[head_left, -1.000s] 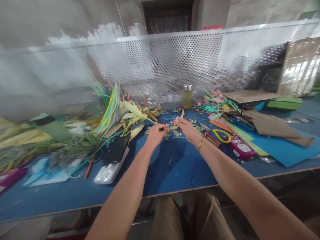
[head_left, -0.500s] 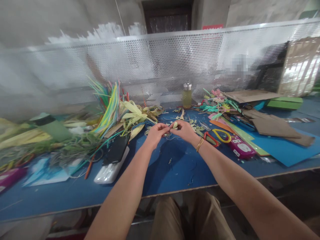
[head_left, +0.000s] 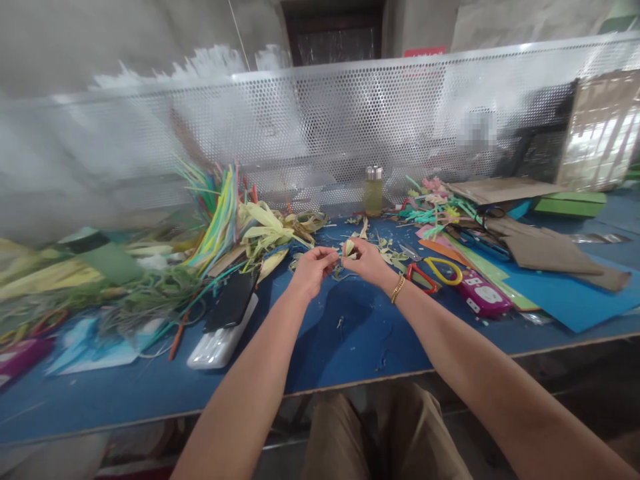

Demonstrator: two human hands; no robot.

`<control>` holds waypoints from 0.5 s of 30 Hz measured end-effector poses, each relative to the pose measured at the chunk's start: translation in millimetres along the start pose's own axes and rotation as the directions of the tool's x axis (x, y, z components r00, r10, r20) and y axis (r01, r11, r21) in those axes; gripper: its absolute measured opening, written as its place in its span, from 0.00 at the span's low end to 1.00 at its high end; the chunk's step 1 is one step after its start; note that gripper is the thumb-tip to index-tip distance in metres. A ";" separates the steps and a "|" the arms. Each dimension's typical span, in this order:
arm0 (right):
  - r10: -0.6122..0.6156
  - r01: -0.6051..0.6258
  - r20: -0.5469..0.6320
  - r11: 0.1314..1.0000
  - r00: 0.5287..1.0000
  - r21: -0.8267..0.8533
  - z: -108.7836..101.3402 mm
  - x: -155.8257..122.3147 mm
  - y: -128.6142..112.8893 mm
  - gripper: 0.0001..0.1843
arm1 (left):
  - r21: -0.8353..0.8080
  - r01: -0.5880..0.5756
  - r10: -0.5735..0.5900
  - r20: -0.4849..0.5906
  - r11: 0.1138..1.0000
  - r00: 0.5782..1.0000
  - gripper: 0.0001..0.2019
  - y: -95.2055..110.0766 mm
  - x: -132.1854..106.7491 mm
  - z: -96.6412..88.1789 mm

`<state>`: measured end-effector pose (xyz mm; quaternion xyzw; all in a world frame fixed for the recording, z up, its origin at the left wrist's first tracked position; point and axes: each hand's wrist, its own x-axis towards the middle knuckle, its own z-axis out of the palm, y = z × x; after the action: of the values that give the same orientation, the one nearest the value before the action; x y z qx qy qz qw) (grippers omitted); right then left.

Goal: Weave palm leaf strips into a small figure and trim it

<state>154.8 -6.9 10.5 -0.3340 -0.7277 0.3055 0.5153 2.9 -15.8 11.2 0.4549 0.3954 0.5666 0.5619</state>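
My right hand (head_left: 369,261) is closed in a pinch on a small pale green piece of corn husk (head_left: 349,247), which curls up between thumb and fingers. Close beside it, my left hand (head_left: 313,269) has thumb and fingertips pressed together. What the left fingers hold is too small to make out. Both hands are raised over the blue tabletop (head_left: 345,360), fingertips almost meeting. Behind and to the left lies a bunch of corn husks (head_left: 267,227). Scissors with red and yellow handles (head_left: 444,272) rest to the right, near my right wrist.
A phone (head_left: 233,300) lies on a white case (head_left: 220,350) at left, beside colourful stems (head_left: 220,220) and tangled green fibres (head_left: 150,293). A bottle (head_left: 373,193) stands at the back. At right are a purple box (head_left: 483,295), cardboard (head_left: 550,250) and blue paper (head_left: 575,303).
My fingertips have drawn slightly apart. The husk piece in my right hand has tipped more upright and shows more of itself. Other things lie as before.
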 end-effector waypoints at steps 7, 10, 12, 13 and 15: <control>0.047 -0.048 0.026 0.998 0.999 0.043 -0.7 -0.8 -2.4 0.05 | 0.039 -0.001 0.003 -0.033 0.999 0.999 0.17 4.4 -0.2 -2.1; 0.063 -0.065 0.027 0.997 0.998 0.050 -1.5 -1.0 -4.8 0.05 | 0.090 -0.018 0.021 -0.029 0.996 0.999 0.17 4.7 0.4 -3.4; 0.074 -0.075 0.033 0.996 0.997 0.053 -2.1 -0.7 -5.8 0.05 | 0.115 -0.032 0.035 -0.025 0.993 0.999 0.17 4.6 0.8 -4.0; 0.075 -0.076 0.036 0.996 0.997 0.053 -2.3 -0.4 -6.1 0.05 | 0.119 -0.035 0.038 -0.025 0.992 0.999 0.17 4.5 0.9 -4.1; 0.069 -0.071 0.036 0.996 0.997 0.054 -2.7 0.0 -6.1 0.05 | 0.112 -0.033 0.037 -0.028 0.993 0.999 0.17 4.6 1.1 -4.1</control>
<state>156.3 -10.2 16.0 -0.3397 -0.7155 0.3490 0.5008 -2.3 -14.7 14.5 0.4841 0.4268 0.5600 0.5196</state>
